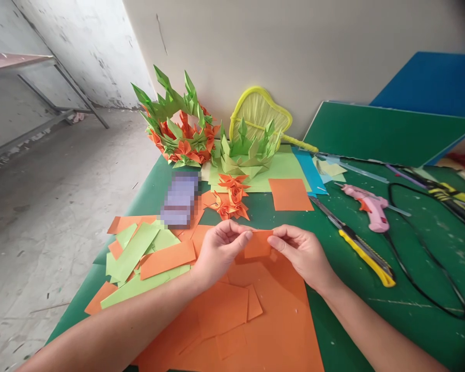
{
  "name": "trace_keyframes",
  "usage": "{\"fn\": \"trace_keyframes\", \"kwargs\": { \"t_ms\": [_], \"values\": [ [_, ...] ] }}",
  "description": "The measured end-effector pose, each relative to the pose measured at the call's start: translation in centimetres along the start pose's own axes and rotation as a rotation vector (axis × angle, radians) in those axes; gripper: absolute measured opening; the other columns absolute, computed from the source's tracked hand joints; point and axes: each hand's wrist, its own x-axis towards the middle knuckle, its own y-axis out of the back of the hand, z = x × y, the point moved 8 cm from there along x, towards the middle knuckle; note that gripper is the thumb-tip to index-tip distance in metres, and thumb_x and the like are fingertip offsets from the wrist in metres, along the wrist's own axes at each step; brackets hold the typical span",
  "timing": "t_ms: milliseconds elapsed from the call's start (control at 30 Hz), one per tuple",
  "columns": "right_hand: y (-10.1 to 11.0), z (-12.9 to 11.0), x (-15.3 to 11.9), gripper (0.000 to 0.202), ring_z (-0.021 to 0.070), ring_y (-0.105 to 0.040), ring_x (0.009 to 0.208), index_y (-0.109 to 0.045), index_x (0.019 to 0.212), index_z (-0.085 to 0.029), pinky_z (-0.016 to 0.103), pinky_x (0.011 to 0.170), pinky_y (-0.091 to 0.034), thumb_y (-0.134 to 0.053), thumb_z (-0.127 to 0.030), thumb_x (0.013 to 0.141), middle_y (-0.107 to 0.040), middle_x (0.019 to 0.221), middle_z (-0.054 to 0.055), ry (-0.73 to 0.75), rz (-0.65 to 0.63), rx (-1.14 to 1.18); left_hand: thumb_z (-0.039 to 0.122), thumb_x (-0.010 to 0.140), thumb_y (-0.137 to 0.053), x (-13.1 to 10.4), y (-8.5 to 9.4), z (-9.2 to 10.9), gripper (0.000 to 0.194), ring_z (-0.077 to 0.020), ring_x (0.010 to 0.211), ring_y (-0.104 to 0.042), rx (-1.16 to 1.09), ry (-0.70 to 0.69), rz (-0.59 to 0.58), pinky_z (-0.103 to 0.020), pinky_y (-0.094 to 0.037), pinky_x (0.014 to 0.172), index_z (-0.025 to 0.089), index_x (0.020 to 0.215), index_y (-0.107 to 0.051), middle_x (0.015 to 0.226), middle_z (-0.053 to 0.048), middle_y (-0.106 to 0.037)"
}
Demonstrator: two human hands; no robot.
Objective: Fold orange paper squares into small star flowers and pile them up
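Observation:
Both hands hold a small orange paper [259, 245] above a large orange sheet [282, 310]. My left hand [225, 248] pinches its left end between thumb and fingers. At the right end, my right hand [302, 253] grips it the same way. Loose orange rectangles [225, 310] lie on the large sheet below. Just beyond the hands sit orange folded paper flowers [230, 199], and an orange square [290, 195] lies to their right. Green and orange paper scraps [135, 253] are piled at the left.
Behind stand an orange-green paper crown [182, 134] and a green one [248, 155], near a yellow fan [259, 111]. On the right of the green table [422, 258] lie a yellow cutter [368, 258] and a pink glue gun [372, 206] with a black cable. A blurred purple object [181, 200] lies left.

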Motion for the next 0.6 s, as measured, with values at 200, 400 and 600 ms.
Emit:
{"fn": "trace_keyframes", "kwargs": {
  "t_ms": [200, 400, 600],
  "values": [
    [0.0, -0.4, 0.0, 0.028, 0.0113, -0.049, 0.059, -0.06, 0.072, -0.019, 0.023, 0.057, -0.042, -0.067, -0.045, 0.082, -0.055, 0.065, -0.002, 0.054, 0.021, -0.082, 0.035, 0.075, -0.076, -0.1, 0.0, 0.0, 0.023, -0.0086, 0.071, -0.06, -0.004, 0.003, 0.02, -0.02, -0.048, 0.068, 0.016, 0.075, -0.063, 0.084, -0.002, -0.072],
    [-1.3, -0.3, 0.0, 0.029, 0.0136, -0.054, 0.064, -0.059, 0.072, -0.019, 0.025, 0.063, -0.045, -0.063, -0.045, 0.084, -0.058, 0.067, -0.001, 0.013, -0.12, -0.116, 0.036, 0.076, -0.075, 0.1, 0.7, 0.2, 0.024, -0.0073, 0.07, -0.056, -0.006, -0.031, 0.083, -0.018, -0.046, 0.065, 0.016, 0.075, -0.061, 0.077, 0.001, -0.067],
    [-1.3, -0.6, -0.1, 0.028, 0.012, -0.051, 0.064, -0.054, 0.068, -0.02, 0.024, 0.064, -0.042, -0.061, -0.039, 0.087, -0.057, 0.063, -0.003, 0.041, -0.105, -0.128, 0.036, 0.077, -0.074, 0.0, 0.8, 0.0, 0.024, -0.0072, 0.069, -0.055, -0.015, -0.03, 0.096, -0.018, -0.045, 0.063, 0.017, 0.076, -0.06, 0.08, 0.001, -0.067]
  ]
}}
